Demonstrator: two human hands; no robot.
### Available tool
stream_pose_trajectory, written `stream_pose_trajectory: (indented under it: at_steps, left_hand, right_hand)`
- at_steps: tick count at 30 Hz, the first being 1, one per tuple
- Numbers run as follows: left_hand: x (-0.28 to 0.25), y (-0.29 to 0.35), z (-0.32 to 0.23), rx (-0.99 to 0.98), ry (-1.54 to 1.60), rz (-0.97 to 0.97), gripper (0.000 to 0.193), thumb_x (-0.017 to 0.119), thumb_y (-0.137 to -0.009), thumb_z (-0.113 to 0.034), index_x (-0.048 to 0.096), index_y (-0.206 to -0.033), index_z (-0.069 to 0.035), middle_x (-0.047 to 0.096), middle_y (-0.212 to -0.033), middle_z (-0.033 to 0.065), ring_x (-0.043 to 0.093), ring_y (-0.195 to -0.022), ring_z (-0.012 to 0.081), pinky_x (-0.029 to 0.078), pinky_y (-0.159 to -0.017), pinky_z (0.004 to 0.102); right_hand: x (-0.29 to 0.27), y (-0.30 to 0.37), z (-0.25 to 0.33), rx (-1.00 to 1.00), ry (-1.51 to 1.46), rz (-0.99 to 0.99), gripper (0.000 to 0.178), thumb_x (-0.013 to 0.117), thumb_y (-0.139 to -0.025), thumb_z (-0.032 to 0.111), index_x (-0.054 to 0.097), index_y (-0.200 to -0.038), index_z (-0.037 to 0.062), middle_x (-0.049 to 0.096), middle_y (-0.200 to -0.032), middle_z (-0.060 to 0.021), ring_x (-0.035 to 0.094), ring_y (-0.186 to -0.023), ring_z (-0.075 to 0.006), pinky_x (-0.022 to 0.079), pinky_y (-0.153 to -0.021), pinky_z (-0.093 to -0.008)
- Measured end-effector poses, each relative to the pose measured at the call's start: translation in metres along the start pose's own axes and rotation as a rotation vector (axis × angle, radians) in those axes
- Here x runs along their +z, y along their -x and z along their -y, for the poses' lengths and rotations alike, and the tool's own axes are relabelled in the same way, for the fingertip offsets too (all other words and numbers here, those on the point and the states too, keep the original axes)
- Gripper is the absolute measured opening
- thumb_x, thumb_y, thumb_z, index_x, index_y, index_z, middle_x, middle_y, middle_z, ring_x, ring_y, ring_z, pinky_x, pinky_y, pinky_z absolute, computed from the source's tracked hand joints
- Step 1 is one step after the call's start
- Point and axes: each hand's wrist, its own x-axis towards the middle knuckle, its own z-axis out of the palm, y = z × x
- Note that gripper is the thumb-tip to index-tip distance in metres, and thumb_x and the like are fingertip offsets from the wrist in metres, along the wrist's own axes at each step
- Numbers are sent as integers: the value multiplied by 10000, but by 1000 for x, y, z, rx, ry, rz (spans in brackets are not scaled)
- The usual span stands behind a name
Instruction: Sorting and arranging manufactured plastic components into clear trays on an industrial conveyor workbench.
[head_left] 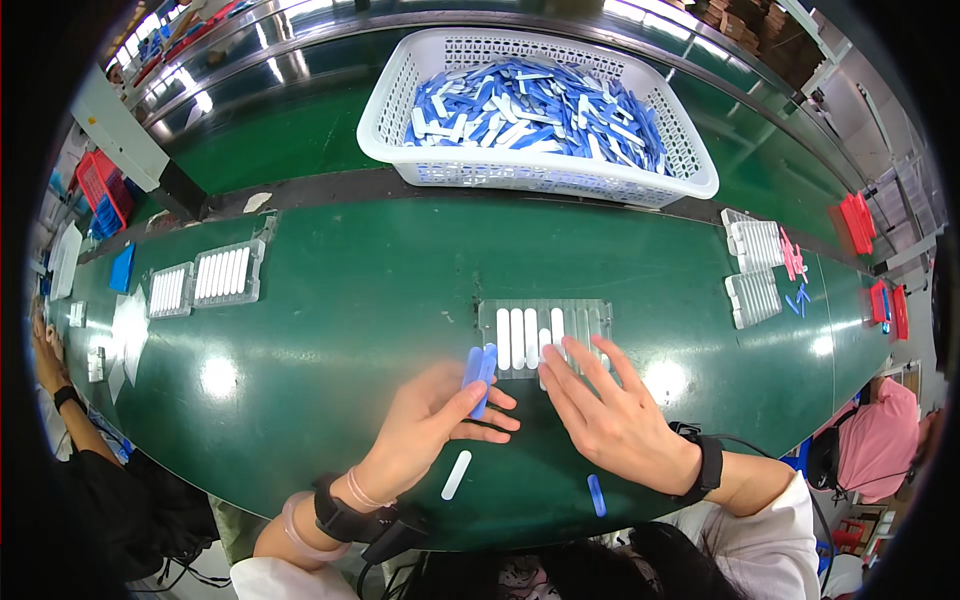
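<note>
While the left hand (425,408) pinches 2 blue strips (478,385) by the tray's (590,318) near left corner, the right hand (608,425) has its fingers at a white strip (545,338) there; whether they grip it, I cannot tell.

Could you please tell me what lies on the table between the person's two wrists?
In the head view, a white strip lies there, with a blue strip to its right.

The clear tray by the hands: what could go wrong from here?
A white strip at the right hand sits lower than its neighbours in the tray, so might seat crookedly. Blue strips in the left hand could slip. The loose blue strip near the edge of the table could be knocked off.
</note>
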Motion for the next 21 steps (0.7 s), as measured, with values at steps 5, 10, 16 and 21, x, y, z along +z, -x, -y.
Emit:
stream_pose_trajectory:
  at_steps: [5,10,16,21]
  left_hand:
    - [0,-1,2,14,12,29,191,413,-904,-117,446,-1037,16,563,-965,177,607,-850,281,515,-742,348]
    - [-1,0,2,19,-21,29,228,429,-901,-119,444,-1057,47,558,-973,180,601,-859,275,506,-762,346]
    - [1,2,0,29,-34,47,293,447,-897,-133,431,-1095,82,553,-1006,210,589,-907,282,508,-773,341]
    - [0,-1,-1,33,1,-46,201,475,-879,-96,446,-1035,27,585,-949,208,603,-877,294,526,-733,351]
  right_hand:
    - [5,-6,-5,87,17,10,361,519,-682,126,567,-986,-61,505,-1089,-160,417,-1100,-295,335,-926,-467]
    - [4,-16,-5,231,-291,-60,274,563,-717,93,574,-947,-55,512,-1071,-154,438,-1080,-293,378,-894,-403]
    - [-5,-30,-2,745,-1634,-14,139,604,-783,61,589,-872,-45,597,-886,-114,592,-777,-161,489,-692,-257]
    - [8,-26,-29,569,-1067,-484,60,583,-761,-32,574,-820,-26,600,-803,-110,610,-708,-181,501,-631,-251]
